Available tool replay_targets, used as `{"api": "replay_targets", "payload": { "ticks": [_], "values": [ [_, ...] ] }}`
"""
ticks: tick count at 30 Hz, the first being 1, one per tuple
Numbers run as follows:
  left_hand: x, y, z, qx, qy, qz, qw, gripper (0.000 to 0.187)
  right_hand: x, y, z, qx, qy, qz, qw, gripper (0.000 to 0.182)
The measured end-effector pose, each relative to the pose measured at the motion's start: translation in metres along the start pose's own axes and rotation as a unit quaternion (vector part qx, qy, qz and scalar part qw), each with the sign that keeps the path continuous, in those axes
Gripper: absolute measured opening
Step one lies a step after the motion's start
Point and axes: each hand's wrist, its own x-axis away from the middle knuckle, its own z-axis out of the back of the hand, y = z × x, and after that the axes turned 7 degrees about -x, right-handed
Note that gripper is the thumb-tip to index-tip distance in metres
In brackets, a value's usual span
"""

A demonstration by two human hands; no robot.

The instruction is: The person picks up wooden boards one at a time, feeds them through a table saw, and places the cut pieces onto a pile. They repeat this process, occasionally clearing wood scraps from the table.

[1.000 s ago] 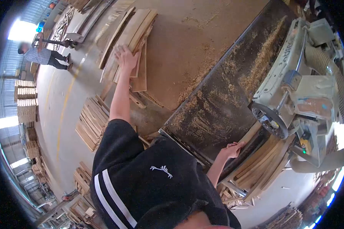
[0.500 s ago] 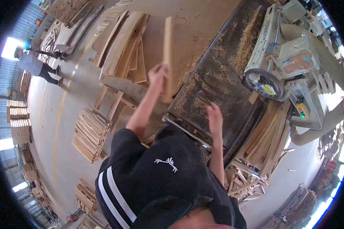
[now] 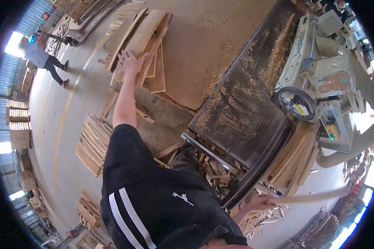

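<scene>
My left hand (image 3: pixel 131 64) is spread over the stacked boards (image 3: pixel 143 35) at the upper left, with nothing held in it; whether it touches the top board I cannot tell. Low on the right, my right hand (image 3: pixel 259 203) grips one end of a narrow wooden strip (image 3: pixel 311 197), which points out to the right and is blurred. That hand is beside the near corner of the dark machine table (image 3: pixel 237 112), above a heap of scrap wood.
Sawdust lies on the machine table. The saw machine (image 3: pixel 332 74) with a round handwheel (image 3: pixel 297 103) and a hose stands right. Long boards (image 3: pixel 293 153) lean beneath it. A stack of strips (image 3: pixel 94 143) is left. A person (image 3: pixel 39 56) stands far left.
The wooden strip has passed from my left hand to my right, which moved down and right off the table. My left hand has opened and moved left over the boards.
</scene>
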Motion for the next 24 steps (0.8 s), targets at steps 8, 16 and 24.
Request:
{"api": "replay_targets", "payload": {
  "ticks": [8, 16, 24],
  "values": [
    [0.045, 0.025, 0.07, 0.124, -0.18, 0.133, 0.967, 0.086, -0.183, 0.107, 0.117, 0.355, 0.183, 0.043, 0.916, 0.057],
    [0.172, 0.065, 0.104, 0.584, -0.326, 0.122, 0.734, 0.062, -0.007, -0.053, -0.067, 0.017, -0.113, 0.263, 0.958, 0.036],
    [0.295, 0.163, 0.194, 0.827, -0.532, 0.12, 0.136, 0.061, 0.127, -0.079, -0.155, -0.174, -0.56, -0.197, 0.786, 0.074]
  ]
}}
